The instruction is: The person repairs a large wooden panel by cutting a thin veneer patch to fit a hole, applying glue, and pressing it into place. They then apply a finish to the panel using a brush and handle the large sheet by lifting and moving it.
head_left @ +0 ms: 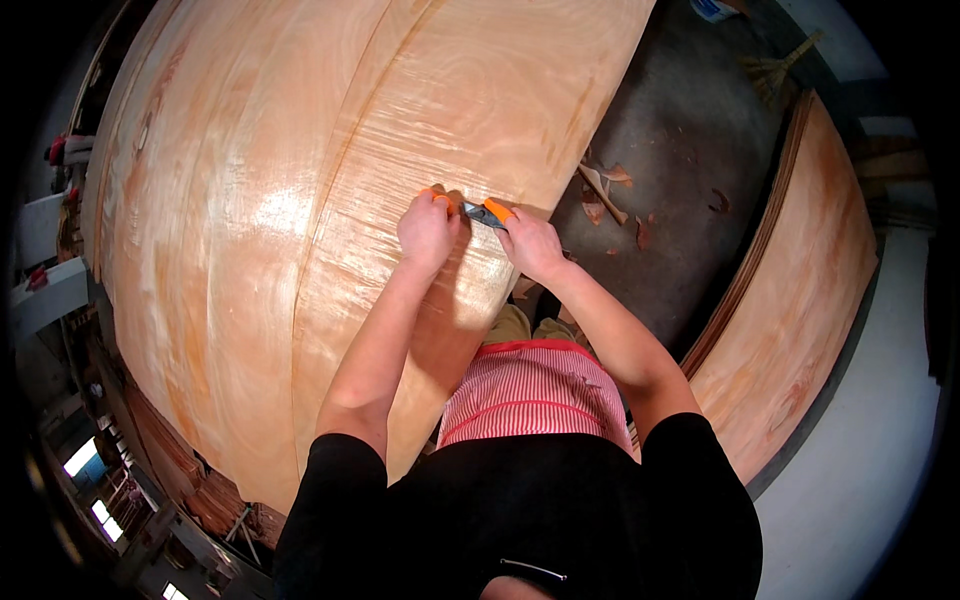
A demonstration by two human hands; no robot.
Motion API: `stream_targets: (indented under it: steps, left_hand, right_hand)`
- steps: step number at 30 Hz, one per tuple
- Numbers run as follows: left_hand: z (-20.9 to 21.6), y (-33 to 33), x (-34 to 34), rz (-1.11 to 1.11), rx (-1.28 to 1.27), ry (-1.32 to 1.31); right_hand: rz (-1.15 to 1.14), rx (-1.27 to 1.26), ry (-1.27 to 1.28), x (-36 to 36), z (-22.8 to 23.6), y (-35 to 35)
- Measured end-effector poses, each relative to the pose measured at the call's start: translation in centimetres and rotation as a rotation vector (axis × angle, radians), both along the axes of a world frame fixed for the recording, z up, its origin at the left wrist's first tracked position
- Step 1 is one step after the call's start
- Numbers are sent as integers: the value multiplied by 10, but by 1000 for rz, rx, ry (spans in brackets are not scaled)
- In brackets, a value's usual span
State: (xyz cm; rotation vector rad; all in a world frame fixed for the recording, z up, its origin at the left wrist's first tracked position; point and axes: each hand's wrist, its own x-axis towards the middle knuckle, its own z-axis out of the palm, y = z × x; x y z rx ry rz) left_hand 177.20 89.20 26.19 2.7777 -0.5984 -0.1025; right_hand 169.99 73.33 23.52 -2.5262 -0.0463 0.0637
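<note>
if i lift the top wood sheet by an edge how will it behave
The sheet likely flexes and sags: ripples run across it beside the left hand. It may split along the long brown line if that is a crack. Its shiny patches suggest it could be slick to grip.

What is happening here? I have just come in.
A person in a black top is working over a large wood veneer sheet, which is glossy and wrinkled in places. The right hand holds a small dark tool near the sheet's right edge; the left hand is close beside it, its grip unclear. Orange shows at both hands. More stacked wood sheets lie at right.
</note>
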Motion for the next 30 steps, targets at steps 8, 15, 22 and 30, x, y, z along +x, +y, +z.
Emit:
stream_targets:
  steps: [8, 15, 22, 30]
  left_hand:
    - [-9, 20, -34, -53, -212, -174]
    - [-3, 19, -53, -133, -91, -92]
    - [3, 14, -52, -102, -73, -74]
    - [0, -2, -55, 36, 61, -34]
  right_hand:
    - [95, -52, 124, 5, 12, 1]
    - [82, -96, 134, 8, 22, 4]
    - [171, -218, 234, 17, 26, 3]
    - [169, -65, 312, 20, 31, -44]
